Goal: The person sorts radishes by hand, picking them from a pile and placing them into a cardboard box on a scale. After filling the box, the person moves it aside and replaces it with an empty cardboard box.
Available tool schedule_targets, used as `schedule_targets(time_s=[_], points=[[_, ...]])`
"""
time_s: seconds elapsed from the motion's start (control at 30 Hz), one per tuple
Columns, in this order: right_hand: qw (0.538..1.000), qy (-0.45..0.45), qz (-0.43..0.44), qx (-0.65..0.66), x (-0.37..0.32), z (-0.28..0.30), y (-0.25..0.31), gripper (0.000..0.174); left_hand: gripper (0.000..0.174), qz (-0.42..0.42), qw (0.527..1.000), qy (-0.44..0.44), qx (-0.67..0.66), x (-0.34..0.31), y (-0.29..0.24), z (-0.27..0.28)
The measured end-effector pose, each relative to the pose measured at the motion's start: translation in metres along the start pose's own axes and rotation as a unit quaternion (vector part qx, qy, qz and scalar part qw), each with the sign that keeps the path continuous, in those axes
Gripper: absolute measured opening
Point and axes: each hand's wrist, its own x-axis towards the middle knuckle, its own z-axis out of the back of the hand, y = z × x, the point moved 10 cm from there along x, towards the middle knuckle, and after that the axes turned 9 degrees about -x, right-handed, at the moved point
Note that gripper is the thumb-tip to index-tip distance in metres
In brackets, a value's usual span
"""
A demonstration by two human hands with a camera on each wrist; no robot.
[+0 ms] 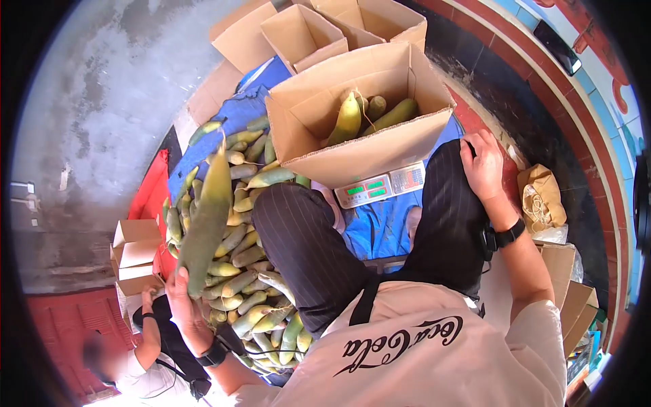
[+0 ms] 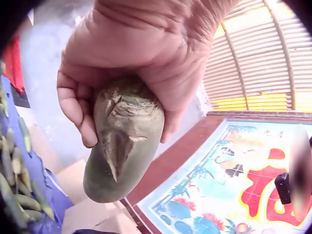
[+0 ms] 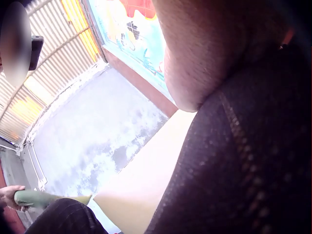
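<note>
A long green radish [image 1: 209,217], yellowish toward its thin root tip, stands nearly upright in my left hand [image 1: 182,302], left of the pile. The left wrist view shows fingers and thumb wrapped round its stem end, where the green skin [image 2: 129,151] has a brown, scarred patch. My right hand [image 1: 484,165] rests on my right knee and holds nothing; the right wrist view shows part of it against the dark trousers [image 3: 234,161]. Between my knees and beyond stands an open carton [image 1: 359,152] with several green radishes [image 1: 348,119] inside, on a digital scale [image 1: 369,192].
Many green radishes [image 1: 254,319] lie heaped on a blue sheet [image 1: 237,112] to my left. Open cartons [image 1: 305,37] stand behind the scale. Another person [image 1: 149,353] sits at lower left. A brown paper bag [image 1: 542,200] lies at right, near the low tiled wall.
</note>
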Motion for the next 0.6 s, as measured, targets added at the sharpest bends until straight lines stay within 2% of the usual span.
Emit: schedule_targets(time_s=[0.1,0.17,0.23,0.37,0.43,0.5,0.6], points=[[1.000,0.000,-0.017,0.017,-0.001,0.000,-0.004,0.005,0.050,-0.058,0.998,0.021,0.005,0.020,-0.040,-0.029],[1.000,-0.005,-0.017,0.018,-0.002,0.002,-0.003,0.005,0.045,-0.047,0.993,0.102,-0.030,0.036,-0.055,-0.081],[1.000,-0.011,-0.016,0.022,-0.002,0.005,-0.003,0.005,0.040,-0.047,0.992,0.118,-0.018,0.058,-0.059,-0.124],[0.999,-0.004,-0.033,0.036,-0.003,0.007,-0.009,0.005,0.035,-0.012,0.963,0.259,0.074,0.093,-0.056,-0.237],[0.999,-0.006,-0.037,0.038,-0.004,0.009,-0.011,0.005,0.041,0.000,0.941,0.314,0.128,0.107,-0.045,-0.289],[0.998,-0.003,-0.039,0.044,-0.005,0.009,-0.013,0.004,0.049,-0.045,0.916,0.331,0.223,0.124,-0.035,-0.331],[0.997,0.012,-0.053,0.058,-0.004,0.006,-0.016,0.004,0.056,-0.030,0.905,0.340,0.253,0.132,-0.017,-0.378]])
